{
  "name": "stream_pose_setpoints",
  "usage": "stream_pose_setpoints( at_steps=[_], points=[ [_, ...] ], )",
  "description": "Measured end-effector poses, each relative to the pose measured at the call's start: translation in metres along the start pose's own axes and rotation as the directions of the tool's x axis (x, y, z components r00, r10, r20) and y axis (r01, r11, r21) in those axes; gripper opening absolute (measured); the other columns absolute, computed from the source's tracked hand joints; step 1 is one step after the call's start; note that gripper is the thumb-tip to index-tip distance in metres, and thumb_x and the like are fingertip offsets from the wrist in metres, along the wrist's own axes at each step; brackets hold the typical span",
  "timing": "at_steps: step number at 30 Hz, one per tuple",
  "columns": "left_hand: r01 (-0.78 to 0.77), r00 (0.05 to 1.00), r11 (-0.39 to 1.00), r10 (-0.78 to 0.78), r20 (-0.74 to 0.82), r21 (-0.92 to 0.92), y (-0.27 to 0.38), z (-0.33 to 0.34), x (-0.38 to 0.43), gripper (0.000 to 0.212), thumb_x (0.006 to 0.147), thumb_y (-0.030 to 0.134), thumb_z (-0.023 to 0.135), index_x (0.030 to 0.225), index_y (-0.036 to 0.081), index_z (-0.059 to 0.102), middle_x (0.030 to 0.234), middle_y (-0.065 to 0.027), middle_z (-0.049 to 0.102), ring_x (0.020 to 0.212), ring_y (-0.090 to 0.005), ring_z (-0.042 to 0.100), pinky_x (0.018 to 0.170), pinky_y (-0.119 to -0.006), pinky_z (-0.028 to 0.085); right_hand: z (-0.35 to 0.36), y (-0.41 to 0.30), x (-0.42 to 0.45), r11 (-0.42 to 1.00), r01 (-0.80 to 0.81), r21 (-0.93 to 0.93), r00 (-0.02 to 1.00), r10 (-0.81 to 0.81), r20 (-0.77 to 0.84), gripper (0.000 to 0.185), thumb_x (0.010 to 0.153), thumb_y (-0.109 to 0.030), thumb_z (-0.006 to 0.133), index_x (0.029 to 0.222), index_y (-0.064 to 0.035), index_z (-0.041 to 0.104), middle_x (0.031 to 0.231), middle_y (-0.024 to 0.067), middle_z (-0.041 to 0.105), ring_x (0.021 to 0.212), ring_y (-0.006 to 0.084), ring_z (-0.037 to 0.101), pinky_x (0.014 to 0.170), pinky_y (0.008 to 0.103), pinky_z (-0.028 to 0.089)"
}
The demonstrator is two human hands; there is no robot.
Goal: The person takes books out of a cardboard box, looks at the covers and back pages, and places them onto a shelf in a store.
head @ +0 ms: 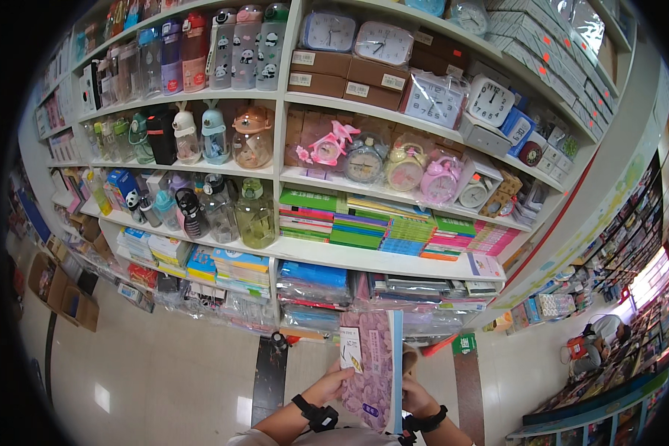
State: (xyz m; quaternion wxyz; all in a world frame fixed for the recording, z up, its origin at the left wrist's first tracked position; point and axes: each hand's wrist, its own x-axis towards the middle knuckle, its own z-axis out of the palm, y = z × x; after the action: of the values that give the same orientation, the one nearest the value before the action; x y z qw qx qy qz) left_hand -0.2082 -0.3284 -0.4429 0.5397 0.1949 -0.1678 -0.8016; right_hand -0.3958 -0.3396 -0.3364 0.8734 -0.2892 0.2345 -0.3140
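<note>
A book with a purple patterned cover point(372, 384) and a light blue edge along its right side is held upright between both hands. My left hand point(333, 383) grips its left edge, thumb on the front cover. My right hand point(418, 394) holds it from the right side, with the fingers partly hidden behind it. Each wrist wears a black strap. Beyond the book, the lower shelf holds plastic-wrapped items point(312, 276). Above them lie stacks of books with green covers point(357, 229) on a white shelf board point(323, 251).
Shelves ahead carry water bottles point(255, 214), alarm clocks point(365, 159) and brown boxes point(371, 83). Cardboard boxes point(78, 304) stand on the floor at left. A black object point(279, 341) lies near the shelf base. At far right a person point(599, 340) is beside a low display.
</note>
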Motion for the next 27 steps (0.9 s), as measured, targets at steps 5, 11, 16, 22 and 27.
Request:
stream_pose_setpoints(
  at_steps=[5, 11, 16, 22, 27],
  points=[
    [-0.007, 1.0, 0.991, 0.011, -0.029, 0.136, 0.019, 0.014, 0.005, 0.056, 0.077, 0.007, 0.059, 0.126, 0.004, 0.03, 0.113, -0.0072, 0.049, 0.101, -0.018, 0.051, 0.089, -0.032, 0.041, -0.035, 0.009, -0.008, 0.972, 0.162, 0.173, 0.977, -0.134, -0.165, 0.053, 0.086, -0.034, 0.043, 0.13, -0.0079, 0.03, 0.126, 0.0062, 0.042, 0.114, 0.0191, 0.042, 0.096, 0.033, 0.033],
    [-0.257, 0.934, 0.884, 0.331, -0.136, 0.39, -0.002, 0.059, 0.035, 0.053, 0.069, -0.003, 0.066, 0.112, 0.002, 0.036, 0.102, -0.0088, 0.054, 0.088, -0.015, 0.056, 0.072, -0.027, 0.048, -0.018, -0.043, -0.024, 0.738, 0.25, -0.627, 0.911, -0.399, -0.106, 0.104, 0.061, -0.009, 0.076, 0.136, -0.0042, 0.004, 0.135, 0.0127, 0.021, 0.125, 0.0219, 0.022, 0.101, 0.0325, 0.02],
    [-0.237, 0.914, 0.861, 0.355, -0.198, 0.45, -0.025, 0.083, 0.067, 0.055, 0.067, -0.005, 0.068, 0.111, 0.002, 0.036, 0.096, -0.0075, 0.057, 0.085, -0.0148, 0.057, 0.071, -0.026, 0.048, -0.061, -0.074, -0.038, 0.684, 0.343, -0.643, 0.836, -0.535, -0.123, 0.089, 0.065, 0.001, 0.068, 0.133, -0.003, 0.012, 0.116, 0.0082, 0.038, 0.095, 0.0155, 0.048, 0.08, 0.0261, 0.041],
    [-0.181, 0.95, 0.866, 0.277, -0.145, 0.466, -0.069, 0.117, 0.105, 0.062, 0.065, -0.006, 0.068, 0.116, 0.001, 0.033, 0.103, -0.0087, 0.054, 0.091, -0.0156, 0.055, 0.076, -0.027, 0.047, -0.121, -0.13, -0.085, 0.824, 0.211, -0.525, 0.917, -0.353, -0.186, 0.079, 0.067, 0.007, 0.063, 0.131, -0.003, 0.018, 0.105, 0.0043, 0.044, 0.081, 0.009, 0.05, 0.063, 0.0214, 0.041],
    [-0.121, 0.959, 0.811, 0.244, -0.143, 0.572, -0.109, 0.134, 0.144, 0.07, 0.067, -0.004, 0.067, 0.124, 0.001, 0.027, 0.111, -0.0097, 0.05, 0.1, -0.0157, 0.05, 0.084, -0.028, 0.043, -0.16, -0.155, -0.12, 0.897, 0.172, -0.407, 0.911, -0.302, -0.28, 0.074, 0.067, 0.011, 0.058, 0.128, -0.0103, 0.023, 0.102, 0.0022, 0.048, 0.061, 0.0042, 0.044, 0.045, 0.0177, 0.031]
  ],
)
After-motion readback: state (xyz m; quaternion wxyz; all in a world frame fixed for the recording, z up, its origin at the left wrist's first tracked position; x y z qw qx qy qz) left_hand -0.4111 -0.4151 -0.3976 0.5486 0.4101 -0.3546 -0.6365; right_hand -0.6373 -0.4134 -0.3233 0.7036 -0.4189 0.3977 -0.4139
